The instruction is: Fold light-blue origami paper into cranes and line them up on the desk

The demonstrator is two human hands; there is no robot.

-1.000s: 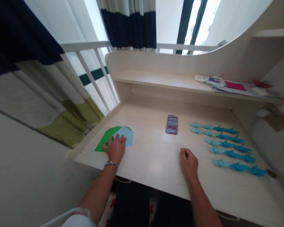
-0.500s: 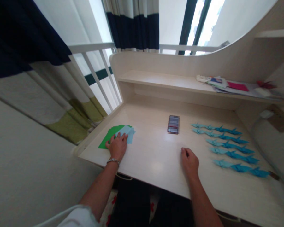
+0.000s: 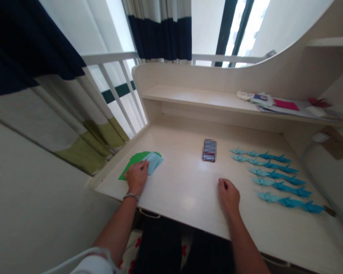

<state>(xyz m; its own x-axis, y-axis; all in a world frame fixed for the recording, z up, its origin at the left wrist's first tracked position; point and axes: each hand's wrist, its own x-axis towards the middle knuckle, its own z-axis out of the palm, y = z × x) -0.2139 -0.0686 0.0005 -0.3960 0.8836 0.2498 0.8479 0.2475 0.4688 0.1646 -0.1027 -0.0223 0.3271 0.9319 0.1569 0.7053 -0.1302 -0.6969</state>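
Observation:
At the left of the desk, my left hand point(image 3: 136, 177) rests over a fanned stack of green paper squares point(image 3: 140, 155). Its fingers are curled together at the near edge of a light blue paper sheet point(image 3: 154, 163), which lies on the green ones at a slant. The fingertips are partly hidden, but they appear to pinch that sheet. My right hand point(image 3: 229, 194) lies on the desk in a loose fist, thumb against the forefinger, with nothing visible in it. To its right sit rows of folded blue paper cranes point(image 3: 274, 174), shading from pale to deeper blue.
A phone-like rectangle point(image 3: 209, 150), blurred out, lies mid-desk. Behind, a low shelf point(image 3: 188, 96) carries papers and a pink card point(image 3: 286, 104) at its right end. A white cable point(image 3: 314, 179) runs down the right wall from a plug. Curtains point(image 3: 100, 129) and railings border the left.
My left hand has drawn slightly left and toward me, its spread fingers now curled in. The light blue sheet has turned and shifted a little. My right hand stays put.

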